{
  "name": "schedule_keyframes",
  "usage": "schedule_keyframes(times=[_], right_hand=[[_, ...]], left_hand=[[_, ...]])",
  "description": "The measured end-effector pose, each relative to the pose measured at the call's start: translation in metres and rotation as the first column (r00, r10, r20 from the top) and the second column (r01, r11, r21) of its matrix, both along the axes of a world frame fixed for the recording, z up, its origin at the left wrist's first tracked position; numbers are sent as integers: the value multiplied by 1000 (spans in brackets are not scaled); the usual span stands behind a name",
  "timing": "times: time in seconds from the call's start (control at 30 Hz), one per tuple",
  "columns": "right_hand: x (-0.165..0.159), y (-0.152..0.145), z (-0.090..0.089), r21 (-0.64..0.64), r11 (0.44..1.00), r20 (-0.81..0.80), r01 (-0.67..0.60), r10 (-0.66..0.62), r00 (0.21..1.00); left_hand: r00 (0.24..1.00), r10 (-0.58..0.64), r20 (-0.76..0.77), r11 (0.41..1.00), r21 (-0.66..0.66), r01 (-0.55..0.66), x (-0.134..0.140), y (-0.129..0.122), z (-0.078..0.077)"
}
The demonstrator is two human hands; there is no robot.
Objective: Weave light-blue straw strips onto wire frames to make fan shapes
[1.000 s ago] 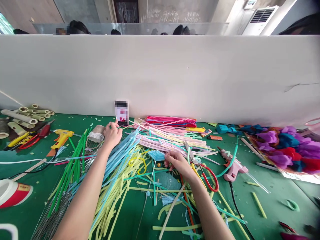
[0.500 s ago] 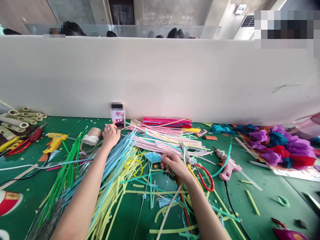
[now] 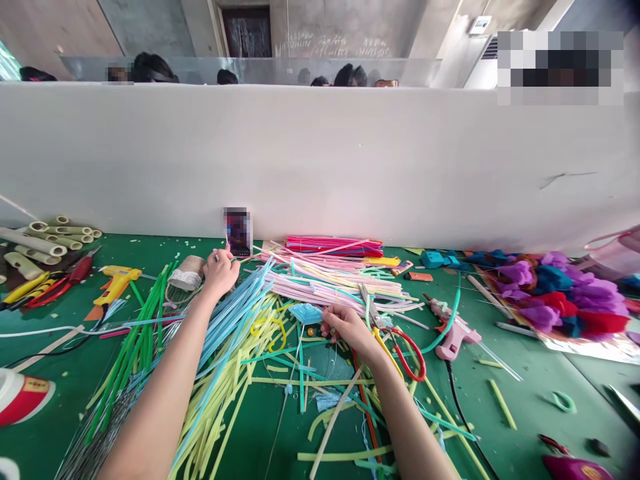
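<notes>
My left hand (image 3: 221, 272) reaches to the lower edge of a phone (image 3: 239, 231) propped against the white partition. One finger stretches up at the screen, the others are loosely bent, and no held object shows. With thumb and fingers together, my right hand (image 3: 347, 328) pinches the right edge of a light blue, leaf-shaped fuzzy piece (image 3: 306, 313). A thin wire hangs below this piece. Red-handled scissors (image 3: 411, 357) lie just right of my right hand. Between my forearms spread blue pipe cleaners (image 3: 233, 310) and yellow-green pipe cleaners (image 3: 225, 380).
Pink pipe cleaners (image 3: 335, 287) lie at the back. A yellow glue gun (image 3: 119, 283) and a twine spool (image 3: 189, 272) are left; a pink glue gun (image 3: 457, 340) and purple fuzzy flowers (image 3: 595, 293) right. A red-and-white paper cup (image 3: 27, 398) stands front left.
The phone screen has turned from a bright picture to a dark one. The view has shifted slightly; both hands stay in nearly the same places.
</notes>
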State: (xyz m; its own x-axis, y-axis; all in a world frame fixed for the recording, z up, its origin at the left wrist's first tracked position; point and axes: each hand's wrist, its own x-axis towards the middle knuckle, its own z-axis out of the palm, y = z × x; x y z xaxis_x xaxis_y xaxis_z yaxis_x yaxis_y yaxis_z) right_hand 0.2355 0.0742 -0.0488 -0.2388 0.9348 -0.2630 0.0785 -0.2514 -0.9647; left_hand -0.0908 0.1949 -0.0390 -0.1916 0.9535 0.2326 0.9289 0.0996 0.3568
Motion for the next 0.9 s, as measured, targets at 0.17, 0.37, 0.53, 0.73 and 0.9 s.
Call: schedule_keyframes(times=[0.17,0.37,0.53,0.73,0.9], right_hand=[[-1,-1,4,-6,1000,-7,-9,9,1000],[0,-1,4,-1,1000,3,-10,10,1000],[0,0,0,-17,1000,-3,-4,4,1000],[2,-5,20,-18,999,-76,-29,27,997],[3,-14,60,90,992,-53,-91,96,994]], left_hand=[[988,-107,-108,993,30,111,5,6,-1],[990,-74,-123,996,-51,68,5,-1,-7],[992,-73,-106,992,-106,62,-5,-17,2],[959,-264,102,959,-77,273,22,-64,45],[711,-510,484,803,-27,595,73,-101,67]])
